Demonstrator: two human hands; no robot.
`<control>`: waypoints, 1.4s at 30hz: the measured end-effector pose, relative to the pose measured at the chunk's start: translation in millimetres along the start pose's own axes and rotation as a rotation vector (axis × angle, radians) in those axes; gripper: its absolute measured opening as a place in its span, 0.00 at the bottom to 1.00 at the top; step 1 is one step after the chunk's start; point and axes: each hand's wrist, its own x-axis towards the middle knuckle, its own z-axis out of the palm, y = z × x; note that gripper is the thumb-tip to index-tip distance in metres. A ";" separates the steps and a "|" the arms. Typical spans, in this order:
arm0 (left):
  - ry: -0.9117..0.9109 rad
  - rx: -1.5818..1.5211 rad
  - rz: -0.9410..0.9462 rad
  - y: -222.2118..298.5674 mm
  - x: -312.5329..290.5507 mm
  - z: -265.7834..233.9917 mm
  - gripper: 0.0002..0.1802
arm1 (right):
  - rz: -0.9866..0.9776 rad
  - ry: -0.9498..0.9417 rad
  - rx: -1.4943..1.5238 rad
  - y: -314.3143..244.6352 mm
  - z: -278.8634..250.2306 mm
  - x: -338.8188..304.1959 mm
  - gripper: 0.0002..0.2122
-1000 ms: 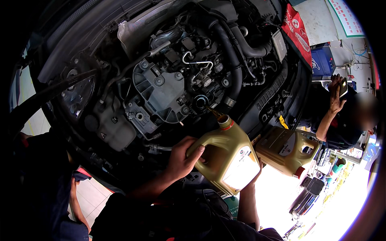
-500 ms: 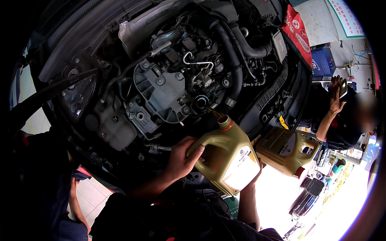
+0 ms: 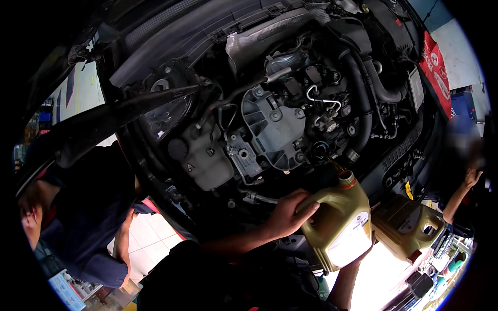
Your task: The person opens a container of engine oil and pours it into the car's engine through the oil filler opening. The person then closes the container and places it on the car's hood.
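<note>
I hold a gold oil jug [image 3: 332, 207], tilted with its open mouth toward the engine [image 3: 290, 124]. My left hand [image 3: 296, 211] is wrapped round its handle. My right hand [image 3: 365, 251] supports the jug low on its right side, with most of its fingers hidden behind it. A thin stream of amber oil [image 3: 337, 167] runs from the mouth toward the round dark filler opening [image 3: 320, 150] in the engine. The mouth stays a little apart from that opening.
A second gold jug [image 3: 407, 225] with a red cap lies right of mine. Left are a coolant tank [image 3: 207, 160] and a dark slanting bar [image 3: 119, 114]. A red cover [image 3: 436, 72] hangs over the far right edge. One person [image 3: 88, 217] stands left, another [image 3: 461, 192] right.
My view has turned left, so engine and jug appear farther right and lower. Oil keeps flowing. The person at left shows more; the phone in the right-hand person's hand no longer shows.
</note>
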 end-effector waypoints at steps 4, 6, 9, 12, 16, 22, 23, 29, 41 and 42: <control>0.009 -0.017 -0.031 10.5 0.1 2.2 0.16 | -0.074 0.110 -0.001 4.3 -20.2 6.8 0.33; 0.004 -0.031 -0.030 8.9 1.1 2.2 0.15 | -0.046 0.096 0.043 0.1 -22.2 5.6 0.33; 0.011 -0.059 -0.043 7.7 1.0 0.6 0.16 | -0.010 0.109 0.084 -2.9 14.2 0.5 0.33; -0.012 -0.067 -0.048 7.0 2.3 1.8 0.16 | 0.009 0.093 0.121 -3.7 17.1 -3.0 0.35; -0.020 -0.076 -0.045 9.0 2.3 1.4 0.16 | 0.020 0.026 0.134 -3.6 5.1 -3.9 0.36; -0.011 -0.081 -0.043 8.2 1.8 1.2 0.16 | 0.022 0.032 0.135 -3.4 12.5 -4.4 0.35; -0.011 -0.083 -0.048 8.2 1.9 1.2 0.16 | 0.022 0.037 0.129 -3.2 12.6 -4.4 0.35; -0.013 -0.079 -0.069 8.3 1.9 1.5 0.16 | 0.018 0.047 0.109 -3.3 11.1 -4.4 0.35; 0.026 -0.102 -0.049 7.7 3.2 3.6 0.16 | 0.016 0.062 0.070 -4.4 6.8 -2.8 0.33; 0.020 -0.100 -0.053 8.3 3.2 3.1 0.16 | 0.015 0.067 0.072 -4.3 8.5 -2.9 0.33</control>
